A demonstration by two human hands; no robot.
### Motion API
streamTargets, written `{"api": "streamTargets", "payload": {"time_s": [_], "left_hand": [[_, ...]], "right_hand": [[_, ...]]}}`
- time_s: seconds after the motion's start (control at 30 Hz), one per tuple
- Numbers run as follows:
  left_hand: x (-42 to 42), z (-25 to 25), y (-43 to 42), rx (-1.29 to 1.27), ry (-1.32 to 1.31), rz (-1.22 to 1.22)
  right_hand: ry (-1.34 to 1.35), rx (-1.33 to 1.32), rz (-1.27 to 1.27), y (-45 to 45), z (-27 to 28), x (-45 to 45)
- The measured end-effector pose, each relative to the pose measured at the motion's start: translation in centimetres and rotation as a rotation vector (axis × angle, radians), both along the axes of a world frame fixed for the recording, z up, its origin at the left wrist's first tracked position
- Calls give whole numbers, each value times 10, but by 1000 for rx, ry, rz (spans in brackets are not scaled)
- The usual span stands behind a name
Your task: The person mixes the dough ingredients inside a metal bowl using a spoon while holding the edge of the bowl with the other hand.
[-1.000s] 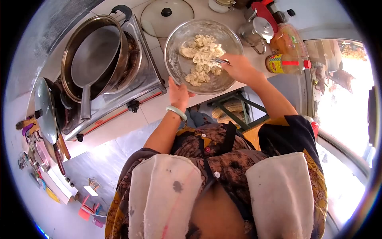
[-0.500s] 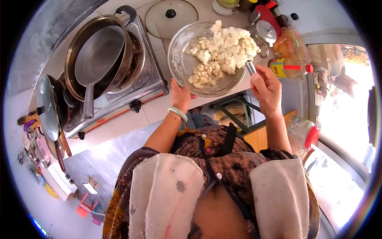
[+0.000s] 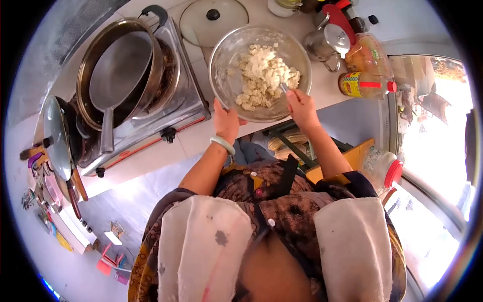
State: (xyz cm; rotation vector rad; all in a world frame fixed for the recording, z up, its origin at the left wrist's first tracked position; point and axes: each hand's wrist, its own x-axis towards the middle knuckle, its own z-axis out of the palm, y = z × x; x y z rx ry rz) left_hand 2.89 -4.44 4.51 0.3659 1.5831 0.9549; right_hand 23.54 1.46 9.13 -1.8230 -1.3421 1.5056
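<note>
A wide metal mixing bowl (image 3: 217, 83) stands at the counter's front edge with lumpy, pale dough (image 3: 264, 70) heaped inside. At the bowl's near left rim is my left hand (image 3: 227, 122), closed on the edge and wearing a light bangle at the wrist. Over the near right rim, my right hand (image 3: 303, 109) is wrapped around the handle of a metal utensil (image 3: 284, 87). The utensil's far end is buried in the dough, so its kind is hidden.
Left of the bowl, a gas stove (image 3: 188, 113) carries a large pot (image 3: 85, 65) with a long-handled pan (image 3: 118, 75) inside. A glass lid (image 3: 193, 22) lies behind. To the right are a metal pitcher (image 3: 318, 48) and a yellow-labelled bottle (image 3: 352, 84).
My right hand has moved left and lowered the utensil with its dough clump from above the right rim into the bowl. My left hand stays on the rim.
</note>
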Motion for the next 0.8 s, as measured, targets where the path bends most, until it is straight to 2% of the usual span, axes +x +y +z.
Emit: {"api": "streamTargets", "payload": {"time_s": [0.07,0.17,0.27,0.37,0.4,0.47,0.67,0.77,0.8], "left_hand": [[-3,-4,-7,17,-51,24],[-2,-4,-7,-39,8,-1],[-2,-3,-7,-2,3,9],[-3,-5,-6,34,-45,11],[-5,-3,1,36,-26,12],[-1,3,-5,0,-1,8],[-2,3,-6,-38,1,18],[0,1,-5,-52,0,25],[1,2,-4,-63,7,19]], "right_hand": [[51,-54,-29,-1,14,0],[94,28,-52,-8,35,-8],[93,145,-30,-8,15,-12],[-148,304,128,4,-32,-8],[-54,145,76,4,-23,-8],[-26,87,40,-2,-14,-7],[21,106,32,-13,17,-3],[-151,320,90,-11,-4,-5],[-219,327,192,-1,-9,-7]]}}
